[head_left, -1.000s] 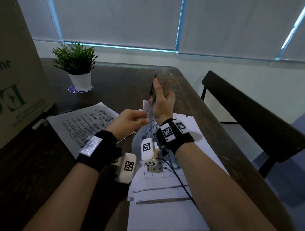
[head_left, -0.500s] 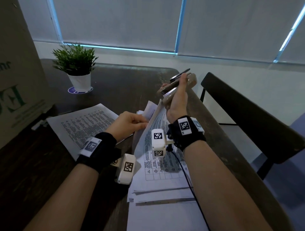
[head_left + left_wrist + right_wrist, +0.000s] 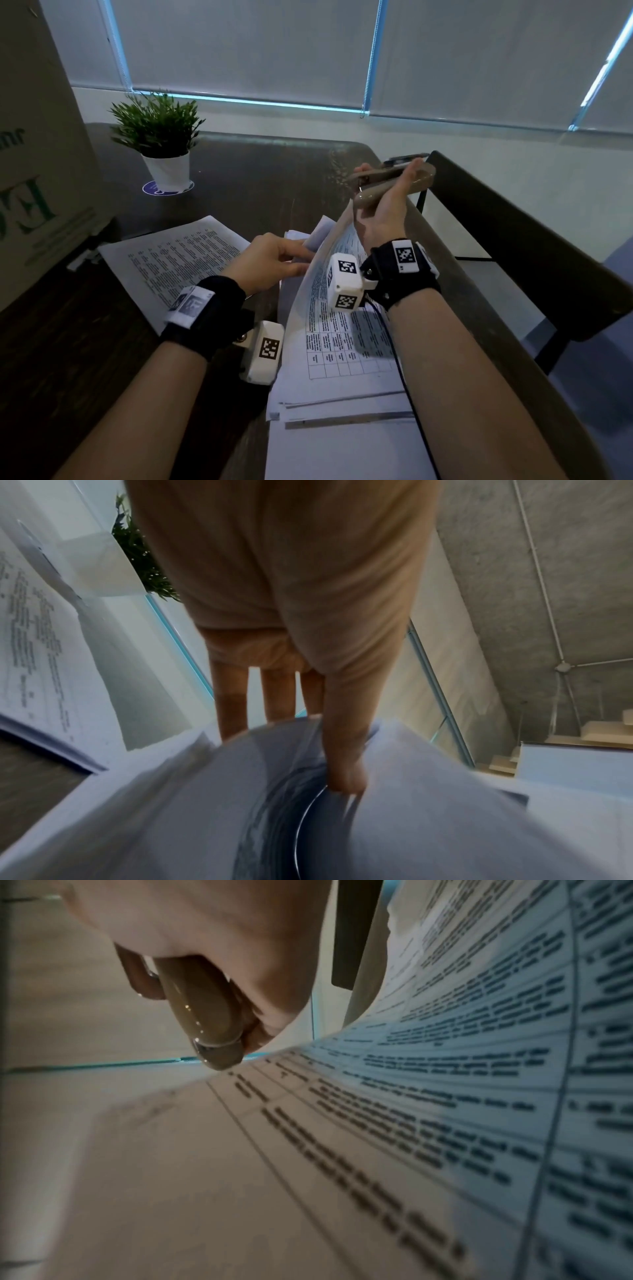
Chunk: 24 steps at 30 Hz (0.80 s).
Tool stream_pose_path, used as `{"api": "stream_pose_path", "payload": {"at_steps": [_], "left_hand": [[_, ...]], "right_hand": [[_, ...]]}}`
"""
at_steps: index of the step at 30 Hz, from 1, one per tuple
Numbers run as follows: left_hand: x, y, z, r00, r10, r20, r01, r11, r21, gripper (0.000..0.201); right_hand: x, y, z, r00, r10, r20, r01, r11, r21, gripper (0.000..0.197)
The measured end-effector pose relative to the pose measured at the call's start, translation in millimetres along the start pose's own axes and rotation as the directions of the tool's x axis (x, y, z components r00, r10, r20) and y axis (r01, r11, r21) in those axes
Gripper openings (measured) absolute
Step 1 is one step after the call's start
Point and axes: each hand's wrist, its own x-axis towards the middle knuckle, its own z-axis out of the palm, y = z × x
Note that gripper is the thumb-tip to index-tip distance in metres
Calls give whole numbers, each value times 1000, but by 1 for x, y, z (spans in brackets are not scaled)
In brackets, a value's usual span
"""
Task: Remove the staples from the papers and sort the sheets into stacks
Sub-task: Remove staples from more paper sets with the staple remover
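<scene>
My right hand [image 3: 380,205] grips a beige stapler-like tool [image 3: 390,185], held nearly level in the air above the table's right edge. The right wrist view shows the tool [image 3: 205,1015] just above the curled top of a printed sheet [image 3: 445,1096]. My left hand [image 3: 298,262] pinches the upper left part of the lifted sheets [image 3: 322,301], which bow upward from a paper stack [image 3: 342,404]. In the left wrist view the thumb [image 3: 346,750] presses between fanned pages [image 3: 205,818]. No staple can be made out.
Another printed sheet [image 3: 178,263] lies flat on the dark table [image 3: 274,171] at the left. Behind it stand a potted plant [image 3: 161,137] and a large cardboard box [image 3: 30,171]. A dark chair [image 3: 513,240] is close to the table's right edge.
My right hand has carried the tool rightward, away from the papers' top corner, and tipped it from upright to nearly level. The left hand has kept its hold on the sheets.
</scene>
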Motion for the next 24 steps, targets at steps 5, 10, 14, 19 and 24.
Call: {"api": "stream_pose_path", "payload": {"at_steps": [5,10,14,19,24], "left_hand": [[1,1,0,994,22,106,-23,1000,11,24],[0,3,-1,981,61,183,-61,998,-6,23],[2,0,0,996,13,92,-21,996,86,30],[2,-5,1,999,-47,7,47,999,17,41],[1,-3,0,999,1,34,-2,999,40,63]], "right_hand": [[2,-4,-6,999,49,-16,-50,998,-26,61],[-1,-4,-3,988,133,81,-121,983,-139,72],[-1,-1,-5,971,191,142,-160,966,-203,83],[1,-11,-9,923,314,223,-237,919,-315,64],[1,5,-10,966,208,156,-188,973,-134,65]]}}
